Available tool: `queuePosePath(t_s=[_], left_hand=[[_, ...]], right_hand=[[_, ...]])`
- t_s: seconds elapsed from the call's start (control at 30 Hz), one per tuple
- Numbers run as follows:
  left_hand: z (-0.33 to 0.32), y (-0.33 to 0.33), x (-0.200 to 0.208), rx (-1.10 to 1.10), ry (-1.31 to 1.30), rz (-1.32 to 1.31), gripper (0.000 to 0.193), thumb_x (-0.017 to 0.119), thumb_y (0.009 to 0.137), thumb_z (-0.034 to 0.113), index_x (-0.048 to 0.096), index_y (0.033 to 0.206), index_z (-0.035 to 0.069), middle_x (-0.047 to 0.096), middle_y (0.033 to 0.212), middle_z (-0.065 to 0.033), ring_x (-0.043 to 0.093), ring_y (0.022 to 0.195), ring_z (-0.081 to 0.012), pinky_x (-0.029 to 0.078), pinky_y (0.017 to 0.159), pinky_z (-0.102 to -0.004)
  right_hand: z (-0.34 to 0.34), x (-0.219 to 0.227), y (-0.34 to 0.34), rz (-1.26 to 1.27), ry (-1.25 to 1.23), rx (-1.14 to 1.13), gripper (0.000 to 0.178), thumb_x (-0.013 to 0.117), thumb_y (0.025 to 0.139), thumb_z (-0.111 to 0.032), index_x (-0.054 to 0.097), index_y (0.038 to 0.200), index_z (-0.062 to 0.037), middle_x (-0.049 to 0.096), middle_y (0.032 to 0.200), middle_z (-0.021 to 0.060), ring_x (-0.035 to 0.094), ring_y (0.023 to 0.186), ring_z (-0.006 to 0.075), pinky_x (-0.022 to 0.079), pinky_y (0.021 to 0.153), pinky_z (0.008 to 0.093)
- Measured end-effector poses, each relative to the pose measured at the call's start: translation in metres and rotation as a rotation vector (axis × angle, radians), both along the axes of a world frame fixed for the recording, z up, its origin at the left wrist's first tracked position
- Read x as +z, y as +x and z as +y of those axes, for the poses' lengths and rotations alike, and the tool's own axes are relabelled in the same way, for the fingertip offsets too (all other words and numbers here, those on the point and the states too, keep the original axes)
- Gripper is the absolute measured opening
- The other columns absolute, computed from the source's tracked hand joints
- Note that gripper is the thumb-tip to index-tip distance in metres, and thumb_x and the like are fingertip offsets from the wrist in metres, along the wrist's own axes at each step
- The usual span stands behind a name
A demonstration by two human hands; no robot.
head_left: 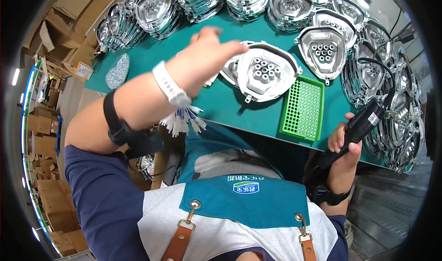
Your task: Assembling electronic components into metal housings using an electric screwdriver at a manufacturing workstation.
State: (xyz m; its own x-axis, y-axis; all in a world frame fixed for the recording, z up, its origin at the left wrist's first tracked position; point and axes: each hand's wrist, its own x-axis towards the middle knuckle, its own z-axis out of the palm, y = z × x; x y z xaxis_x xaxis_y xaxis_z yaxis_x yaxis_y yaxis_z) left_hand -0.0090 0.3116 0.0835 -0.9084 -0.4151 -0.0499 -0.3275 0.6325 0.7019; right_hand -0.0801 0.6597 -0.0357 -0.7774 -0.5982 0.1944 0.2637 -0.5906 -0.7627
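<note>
My left hand [209, 51] is raised over the table, blurred, its thumb stretched away from its other fingers. The thumb tip is close to the rim of a silver rounded-triangular metal housing [272, 87]; I cannot tell whether they touch. This housing lies open side up, with a cluster of round sockets in its middle, and overlaps a second housing [231, 71] partly hidden behind it. At the right, my right hand [343, 141] is closed around a black corded electric screwdriver [363, 123]. Between the hands lies a green grid tray [323, 100], many of its holes holding small pale pieces.
Stacks of similar housings [244, 5] line the back and right of the green table [184, 40]. A clear bag of small silvery parts [117, 71] rests at the left. White-tipped wires [182, 123] hang at the front edge. Cardboard boxes [50, 201] stand further left.
</note>
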Motion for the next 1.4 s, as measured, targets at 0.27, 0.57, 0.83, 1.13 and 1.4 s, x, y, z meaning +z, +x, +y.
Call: queuePosePath(t_s=[0.27,0.57,0.83,1.13,1.4], left_hand=[[-0.027,-0.102,-0.028,-0.707,-0.676,-0.113,0.038,0.059,0.081,0.023,0.058,0.113,0.004,0.062,0.108,-0.0166,0.059,0.1,-0.0312,0.045,0.089,-0.038],[-0.038,-0.094,-0.009,-0.779,-0.607,-0.02,0.031,0.064,0.077,0.019,0.056,0.1,0.001,0.063,0.085,-0.0144,0.061,0.076,-0.0248,0.049,0.072,-0.0346],[-0.106,-0.052,0.008,-0.185,-0.067,0.004,0.021,0.061,0.083,0.019,0.06,0.094,0.001,0.056,0.079,-0.003,0.055,0.073,-0.0119,0.051,0.069,-0.0294],[-0.143,-0.033,0.001,0.02,0.422,0.157,0.01,0.06,0.086,0.019,0.055,0.09,0.011,0.055,0.083,0.0032,0.051,0.076,-0.006,0.044,0.067,-0.0263],[-0.092,-0.05,-0.032,-0.066,0.195,-0.078,0.015,0.061,0.081,0.017,0.056,0.086,0.003,0.057,0.082,-0.002,0.055,0.076,-0.0099,0.051,0.061,-0.026]], right_hand=[[-0.003,-0.001,0.001,0.009,-0.022,0.034,0.068,0.066,0.069,-0.018,0.035,0.126,0.0014,0.047,0.065,0.0057,0.049,0.05,0.0148,0.041,0.045,0.0271],[0.0,-0.002,0.0,-0.013,-0.032,0.038,0.068,0.067,0.07,-0.018,0.034,0.126,0.0016,0.047,0.064,0.0058,0.048,0.05,0.0144,0.039,0.044,0.0267],[-0.003,0.001,0.0,-0.01,-0.034,0.044,0.068,0.069,0.069,-0.019,0.035,0.124,0.0013,0.048,0.063,0.0055,0.048,0.049,0.014,0.039,0.043,0.0263],[-0.005,0.003,0.002,-0.017,-0.037,0.039,0.068,0.071,0.068,-0.018,0.036,0.124,0.001,0.049,0.063,0.0058,0.048,0.048,0.0142,0.039,0.042,0.0262],[-0.004,0.004,0.003,-0.041,-0.013,0.032,0.068,0.071,0.068,-0.018,0.036,0.123,0.0005,0.049,0.062,0.0062,0.049,0.049,0.0146,0.04,0.043,0.0267]])
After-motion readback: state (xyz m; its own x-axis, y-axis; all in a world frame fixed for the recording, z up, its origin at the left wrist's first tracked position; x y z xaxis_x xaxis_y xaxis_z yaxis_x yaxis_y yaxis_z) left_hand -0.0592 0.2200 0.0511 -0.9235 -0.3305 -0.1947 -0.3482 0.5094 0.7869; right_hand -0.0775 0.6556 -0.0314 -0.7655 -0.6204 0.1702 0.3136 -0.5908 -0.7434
